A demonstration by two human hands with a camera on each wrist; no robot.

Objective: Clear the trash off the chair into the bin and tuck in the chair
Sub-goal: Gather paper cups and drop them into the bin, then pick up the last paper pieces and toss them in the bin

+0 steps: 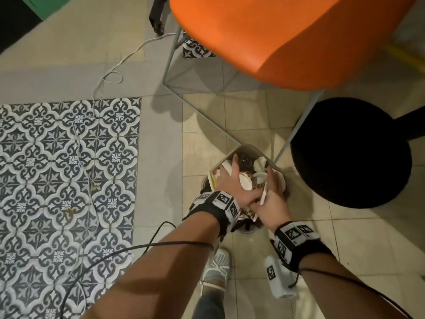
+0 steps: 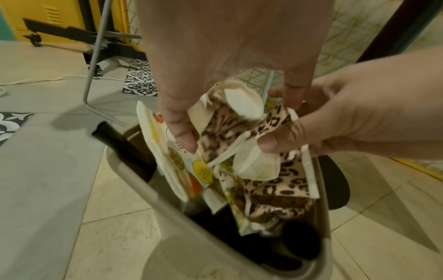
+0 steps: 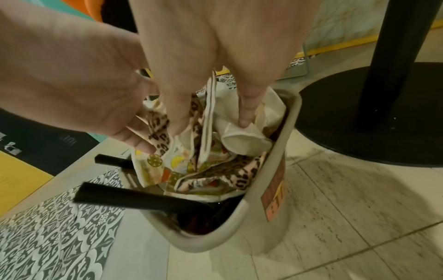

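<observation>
A beige bin (image 1: 247,148) stands on the floor below the orange chair (image 1: 276,38), stuffed with paper plates and leopard-print and fruit-print napkins (image 1: 245,183). Both hands are at its mouth. My left hand (image 1: 230,176) lies spread over the trash, its straight fingers pressing down on the plates (image 2: 242,100). My right hand (image 1: 271,192) is beside it, pinching a leopard-print paper (image 2: 275,121) between thumb and curled fingers. In the right wrist view the right hand's fingers (image 3: 177,123) reach down among the plates (image 3: 242,144) inside the bin (image 3: 263,180).
A black round table base (image 1: 349,153) sits right of the bin, close to the chair's grey metal legs (image 1: 299,132). Black tubes (image 3: 124,197) stick out of the bin's near side. A white cable (image 1: 110,74) runs over the patterned tiles (image 1: 69,169). My shoe (image 1: 218,263) is just behind the bin.
</observation>
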